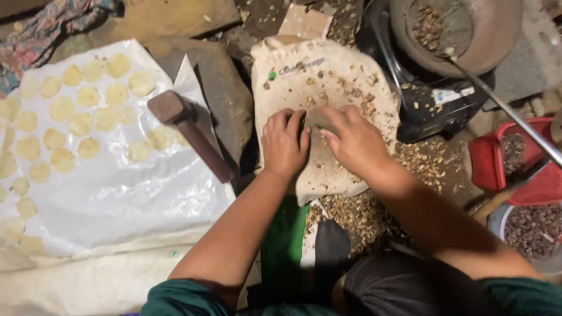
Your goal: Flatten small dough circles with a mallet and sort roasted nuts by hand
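Note:
My left hand (284, 142) and my right hand (353, 140) meet over a cream cloth (319, 76) draped on a rock. Both sets of fingers pinch a small object between them; it is mostly hidden, so I cannot tell what it is. Brown shell bits are scattered over the cloth around my hands. A wooden mallet (190, 133) lies just left of my left hand, its head toward the back.
A white plastic sheet (117, 199) on the left carries several flat yellow discs (88, 96). A dark pan with a strainer (453, 32) sits on a black stove at the back right. Red baskets (515, 164) and a bowl of brown nuts (533, 231) stand at right.

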